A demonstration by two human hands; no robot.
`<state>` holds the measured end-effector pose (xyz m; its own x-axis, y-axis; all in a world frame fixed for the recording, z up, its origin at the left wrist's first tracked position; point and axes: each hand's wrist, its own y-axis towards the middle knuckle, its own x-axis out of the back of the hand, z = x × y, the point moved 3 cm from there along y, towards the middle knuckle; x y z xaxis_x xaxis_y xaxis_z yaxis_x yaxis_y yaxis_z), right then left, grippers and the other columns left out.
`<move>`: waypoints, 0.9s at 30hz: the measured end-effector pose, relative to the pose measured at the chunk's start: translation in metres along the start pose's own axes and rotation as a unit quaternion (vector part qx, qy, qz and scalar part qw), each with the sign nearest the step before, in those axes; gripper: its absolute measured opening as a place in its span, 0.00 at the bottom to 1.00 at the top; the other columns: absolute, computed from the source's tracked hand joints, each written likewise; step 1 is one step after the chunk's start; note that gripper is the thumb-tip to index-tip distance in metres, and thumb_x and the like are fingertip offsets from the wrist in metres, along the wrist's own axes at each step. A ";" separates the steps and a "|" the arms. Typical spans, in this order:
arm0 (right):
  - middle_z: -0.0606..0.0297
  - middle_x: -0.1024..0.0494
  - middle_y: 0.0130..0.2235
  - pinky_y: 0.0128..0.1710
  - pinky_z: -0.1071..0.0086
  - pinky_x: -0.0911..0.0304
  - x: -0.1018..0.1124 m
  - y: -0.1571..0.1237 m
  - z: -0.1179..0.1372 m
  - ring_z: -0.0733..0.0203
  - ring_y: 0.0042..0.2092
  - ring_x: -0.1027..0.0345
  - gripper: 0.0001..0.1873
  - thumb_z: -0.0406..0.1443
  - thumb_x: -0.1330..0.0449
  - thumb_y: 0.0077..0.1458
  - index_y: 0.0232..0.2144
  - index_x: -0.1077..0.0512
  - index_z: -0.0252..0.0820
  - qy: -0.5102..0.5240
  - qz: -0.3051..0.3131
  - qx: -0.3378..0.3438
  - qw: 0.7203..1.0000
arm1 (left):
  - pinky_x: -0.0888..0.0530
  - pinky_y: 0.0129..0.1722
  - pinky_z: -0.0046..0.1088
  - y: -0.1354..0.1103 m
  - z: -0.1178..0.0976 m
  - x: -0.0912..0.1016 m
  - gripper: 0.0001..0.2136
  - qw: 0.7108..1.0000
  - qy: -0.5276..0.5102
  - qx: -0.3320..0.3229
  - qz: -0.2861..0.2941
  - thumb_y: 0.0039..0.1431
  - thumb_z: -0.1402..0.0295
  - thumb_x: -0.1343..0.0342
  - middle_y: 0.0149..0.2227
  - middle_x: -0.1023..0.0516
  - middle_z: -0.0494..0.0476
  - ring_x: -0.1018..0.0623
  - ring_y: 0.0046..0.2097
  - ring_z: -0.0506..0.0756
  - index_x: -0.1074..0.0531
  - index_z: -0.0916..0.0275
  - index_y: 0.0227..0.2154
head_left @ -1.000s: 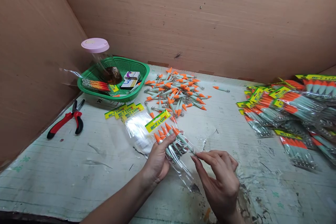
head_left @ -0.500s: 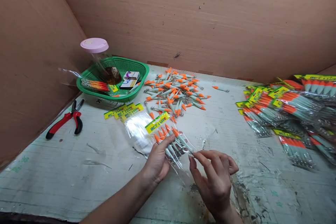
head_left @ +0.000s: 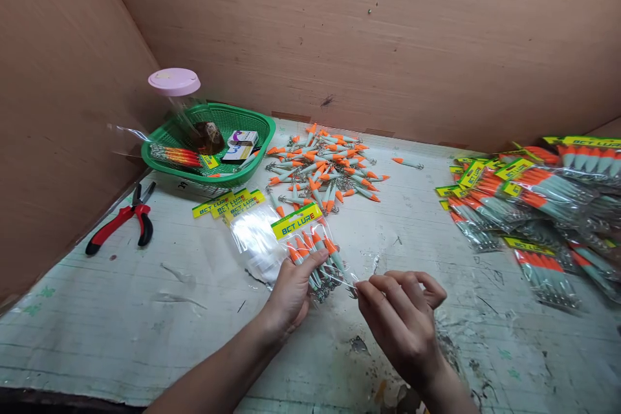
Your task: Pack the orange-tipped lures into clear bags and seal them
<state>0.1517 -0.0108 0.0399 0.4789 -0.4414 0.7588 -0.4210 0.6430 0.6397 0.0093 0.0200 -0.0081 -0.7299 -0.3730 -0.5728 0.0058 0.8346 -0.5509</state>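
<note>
A clear plastic bag [head_left: 295, 228] with a yellow-green BCT LURE header is gripped by my left hand [head_left: 294, 291], its thumb lying across the front. Inside are several orange-and-pale-green squid jigs [head_left: 332, 249], their orange ends toward the header and their hooks toward me. My right hand [head_left: 402, 320] pinches the bag's open lower right edge between thumb and forefinger, drawing it taut. A jig's hooks show right beside those fingertips; whether they also touch them I cannot tell. Flat bags [head_left: 255, 233] with the same header lie fanned out just left of the held one.
Loose jigs [head_left: 323, 171] form a pile behind my hands, with a single jig [head_left: 407, 163] to its right. Filled bags [head_left: 524, 200] are heaped at the right. At the left are a green basket [head_left: 264, 136] holding a pink-lidded cup [head_left: 174, 82], and red-black pliers [head_left: 121, 220].
My right hand has shifted slightly right and turned, its fingertips going from the jig's hook end to the bag's edge. The held bag has tilted up a little, its lower end drawn in.
</note>
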 end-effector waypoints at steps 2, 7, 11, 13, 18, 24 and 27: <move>0.68 0.25 0.30 0.41 0.61 0.49 0.000 -0.004 -0.007 0.63 0.34 0.34 0.05 0.28 0.44 0.56 0.33 0.30 0.42 -0.001 0.044 0.050 0.998 | 0.25 0.31 0.28 0.000 0.000 0.000 0.15 1.000 0.005 0.011 0.001 0.41 0.68 0.34 0.29 0.20 0.57 0.23 0.29 0.53 0.24 0.69 0.34; 0.64 0.23 0.34 0.42 0.58 0.41 -0.001 -0.012 -0.015 0.62 0.36 0.33 0.11 0.25 0.49 0.57 0.32 0.30 0.44 0.016 0.064 0.120 0.991 | 0.24 0.32 0.30 0.001 0.002 0.000 0.14 0.999 0.003 0.031 0.019 0.41 0.69 0.34 0.30 0.20 0.59 0.22 0.30 0.55 0.24 0.69 0.34; 0.61 0.23 0.35 0.43 0.56 0.36 -0.005 -0.017 -0.017 0.60 0.37 0.33 0.14 0.24 0.47 0.55 0.40 0.28 0.43 0.022 0.054 0.104 0.993 | 0.24 0.33 0.31 0.002 0.002 0.002 0.14 0.999 -0.003 0.035 0.015 0.42 0.69 0.35 0.29 0.20 0.59 0.21 0.30 0.55 0.24 0.69 0.34; 0.59 0.23 0.38 0.43 0.54 0.34 -0.006 -0.019 -0.018 0.58 0.39 0.32 0.19 0.24 0.45 0.53 0.46 0.30 0.41 0.052 0.042 0.091 0.994 | 0.24 0.32 0.29 0.003 0.002 0.003 0.13 0.999 -0.003 0.038 0.014 0.42 0.69 0.35 0.29 0.20 0.58 0.21 0.29 0.54 0.24 0.69 0.33; 0.55 0.23 0.42 0.43 0.52 0.31 -0.005 -0.015 -0.019 0.55 0.42 0.30 0.27 0.26 0.40 0.51 0.54 0.36 0.38 0.141 0.031 0.070 0.987 | 0.25 0.31 0.27 0.002 0.001 0.001 0.11 0.999 -0.005 0.046 0.024 0.43 0.69 0.36 0.29 0.20 0.59 0.21 0.30 0.53 0.24 0.69 0.31; 0.58 0.21 0.41 0.45 0.51 0.31 -0.004 -0.015 -0.017 0.57 0.40 0.29 0.29 0.25 0.38 0.50 0.55 0.36 0.43 0.151 0.006 0.038 0.988 | 0.25 0.35 0.31 0.000 0.001 0.001 0.15 0.999 -0.013 0.043 0.001 0.38 0.68 0.33 0.30 0.19 0.59 0.21 0.31 0.55 0.24 0.69 0.32; 0.58 0.21 0.41 0.45 0.49 0.32 -0.004 -0.015 -0.017 0.57 0.40 0.29 0.28 0.24 0.38 0.49 0.53 0.33 0.42 0.165 -0.012 0.018 0.986 | 0.25 0.39 0.34 -0.002 0.002 0.000 0.15 0.999 -0.007 0.048 0.006 0.39 0.68 0.33 0.31 0.19 0.60 0.20 0.34 0.57 0.24 0.68 0.32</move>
<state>0.1689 -0.0083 0.0252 0.7117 -0.2242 0.6658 -0.4308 0.6094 0.6657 0.0110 0.0173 -0.0084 -0.7193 -0.3694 -0.5883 0.0810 0.7965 -0.5992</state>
